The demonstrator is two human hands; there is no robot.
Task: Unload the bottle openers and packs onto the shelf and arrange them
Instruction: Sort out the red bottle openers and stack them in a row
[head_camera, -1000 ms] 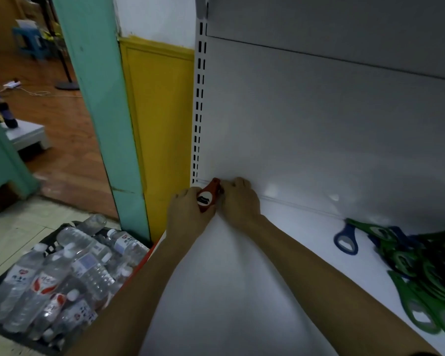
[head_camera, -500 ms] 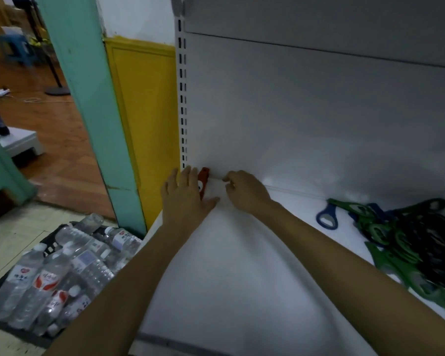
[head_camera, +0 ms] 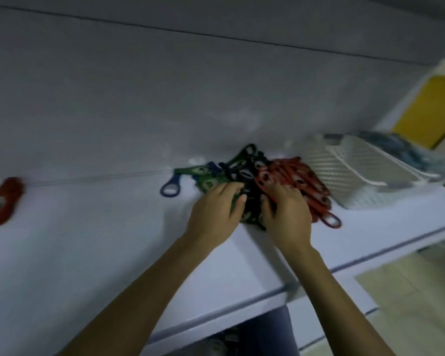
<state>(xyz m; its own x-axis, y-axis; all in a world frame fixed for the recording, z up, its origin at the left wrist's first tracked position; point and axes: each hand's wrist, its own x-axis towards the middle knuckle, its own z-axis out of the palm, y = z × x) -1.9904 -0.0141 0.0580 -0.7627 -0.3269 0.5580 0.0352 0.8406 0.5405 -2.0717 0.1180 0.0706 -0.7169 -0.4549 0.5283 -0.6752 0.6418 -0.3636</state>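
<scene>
Both hands have left the shelf's far-left back corner, where they were setting a red bottle opener half a second ago, and now rest on the mixed pile of bottle openers (head_camera: 244, 181) farther right; the view has swung right with them. Left hand (head_camera: 216, 213): palm down on the green side of the pile, fingers (head_camera: 230, 188) curled loosely over the openers; whether they pinch one cannot be told through the motion blur. Right hand (head_camera: 285, 214): palm down on the dark and red openers, fingers (head_camera: 280, 190) bent onto them, grip likewise unclear. Pile: green openers at left, dark ones in the middle, red ones (head_camera: 301, 181) at right, lying on the white shelf (head_camera: 88, 253) near its back panel. A single blue opener (head_camera: 170, 187) lies just left of the pile. A red opener (head_camera: 1, 201) lies well apart at the left edge of the view, against the back panel. A white slatted basket (head_camera: 350, 173) stands just right of the red openers, with blurred bluish packs (head_camera: 385, 147) behind it.
</scene>
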